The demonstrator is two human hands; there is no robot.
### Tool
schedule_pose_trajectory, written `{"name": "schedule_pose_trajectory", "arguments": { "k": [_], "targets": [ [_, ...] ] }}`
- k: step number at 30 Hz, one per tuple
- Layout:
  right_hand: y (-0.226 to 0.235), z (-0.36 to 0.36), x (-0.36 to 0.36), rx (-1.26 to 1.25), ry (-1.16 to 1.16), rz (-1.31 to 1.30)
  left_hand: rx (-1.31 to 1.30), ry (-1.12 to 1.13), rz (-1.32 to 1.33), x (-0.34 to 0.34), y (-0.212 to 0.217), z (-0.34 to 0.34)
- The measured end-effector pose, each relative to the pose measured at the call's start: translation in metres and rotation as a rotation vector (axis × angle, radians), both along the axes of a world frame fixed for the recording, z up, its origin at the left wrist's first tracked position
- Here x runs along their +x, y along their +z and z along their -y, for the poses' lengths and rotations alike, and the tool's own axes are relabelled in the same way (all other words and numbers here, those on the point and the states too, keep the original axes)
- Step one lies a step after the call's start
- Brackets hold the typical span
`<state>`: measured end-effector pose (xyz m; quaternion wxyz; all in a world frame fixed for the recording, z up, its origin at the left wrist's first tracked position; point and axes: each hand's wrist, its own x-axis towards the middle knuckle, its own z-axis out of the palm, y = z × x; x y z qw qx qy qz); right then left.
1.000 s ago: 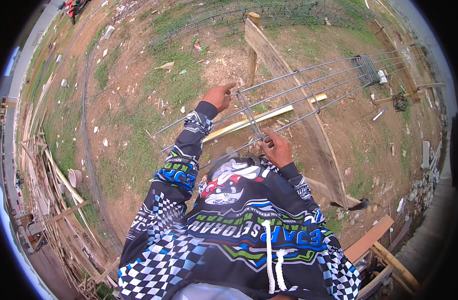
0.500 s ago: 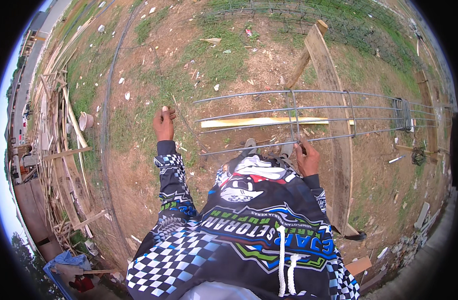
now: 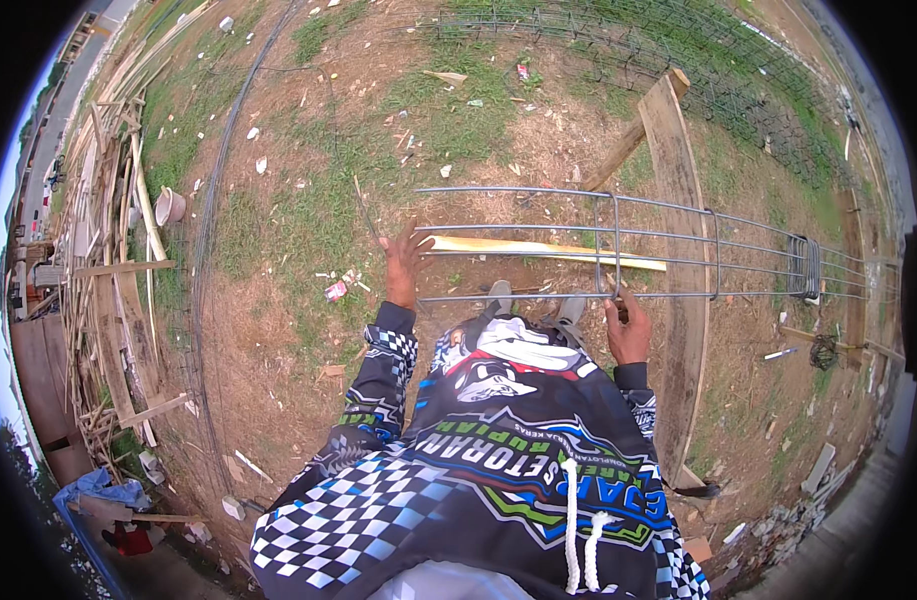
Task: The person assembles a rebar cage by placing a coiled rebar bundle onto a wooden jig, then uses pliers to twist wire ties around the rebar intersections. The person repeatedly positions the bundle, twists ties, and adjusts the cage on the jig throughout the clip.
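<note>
Cage of long grey steel rebar with square stirrups (image 3: pixel 678 245) lies across leaning wooden plank (image 3: pixel 678 250). Left hand (image 3: pixel 403 265), fingers spread, touches its bar ends; right hand (image 3: pixel 628 330) closed around near bar beside a stirrup.

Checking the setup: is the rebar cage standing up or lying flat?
Lying flat: the rebar cage runs lengthwise over a wooden plank, bars level.

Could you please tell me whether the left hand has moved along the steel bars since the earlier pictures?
Yes. The left hand went from mid-cage out to the bar ends, away from the wooden plank.
</note>
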<state>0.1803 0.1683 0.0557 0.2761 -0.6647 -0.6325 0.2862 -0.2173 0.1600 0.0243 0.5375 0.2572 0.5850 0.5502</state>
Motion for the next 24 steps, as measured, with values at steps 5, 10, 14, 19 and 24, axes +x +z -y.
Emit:
{"name": "schedule_pose_trajectory", "arguments": {
  "k": [5, 10, 14, 19, 24],
  "targets": [
    [-0.019, 0.005, 0.008, 0.009, -0.036, 0.035, 0.059, 0.0, 0.011, 0.01, -0.004, -0.015],
    [0.007, 0.01, 0.01, -0.014, -0.089, -0.013, -0.059, 0.222, -0.411, 0.009, 0.018, -0.011],
    [0.012, 0.04, 0.024, 0.0, -0.296, 0.005, 0.216, 0.166, -0.755, 0.009, 0.041, -0.026],
    [-0.011, 0.119, 0.039, -0.082, -0.657, 0.057, 0.37, -0.205, -0.6, 0.09, 0.081, -0.053],
    [0.008, 0.21, 0.088, 0.224, -1.152, 0.385, 0.465, -0.558, -0.419, 0.177, 0.092, -0.054]
  ]
}}
